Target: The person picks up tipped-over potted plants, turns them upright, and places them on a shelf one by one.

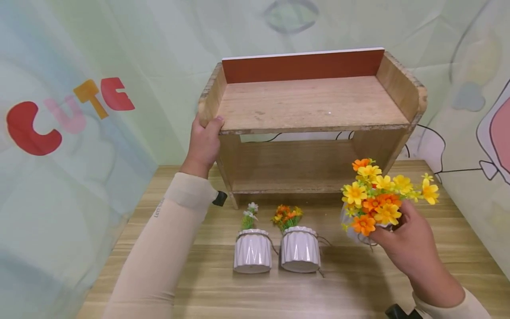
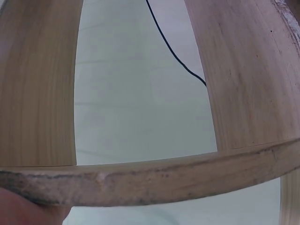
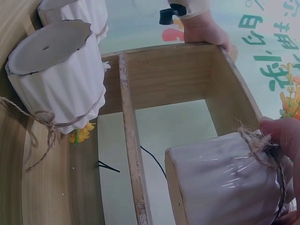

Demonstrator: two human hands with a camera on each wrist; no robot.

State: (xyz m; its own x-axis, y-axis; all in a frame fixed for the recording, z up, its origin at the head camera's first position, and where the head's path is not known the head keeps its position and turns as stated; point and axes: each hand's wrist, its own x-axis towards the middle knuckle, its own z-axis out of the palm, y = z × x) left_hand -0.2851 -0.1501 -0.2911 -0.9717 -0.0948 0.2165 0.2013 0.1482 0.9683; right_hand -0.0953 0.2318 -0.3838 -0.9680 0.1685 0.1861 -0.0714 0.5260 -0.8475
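Note:
My left hand (image 1: 205, 144) grips the left side of a two-tier wooden shelf (image 1: 314, 104), thumb on the front edge of its upper board. In the left wrist view, part of that hand (image 2: 30, 211) shows below the side panel (image 2: 154, 185). My right hand (image 1: 414, 243) holds a potted artificial plant by the pot's rim, in front of the shelf's right end. Its yellow and orange flowers (image 1: 374, 199) hide most of the pot in the head view. The right wrist view shows this white ridged pot (image 3: 229, 178), twine round its rim, between thumb and fingers.
Two similar white pots lie on their sides on the wood-grain table (image 1: 211, 288), bases towards me: one with white flowers (image 1: 253, 252), one with orange and yellow flowers (image 1: 300, 250). A printed cloth backdrop (image 1: 167, 110) hangs behind and beside the table.

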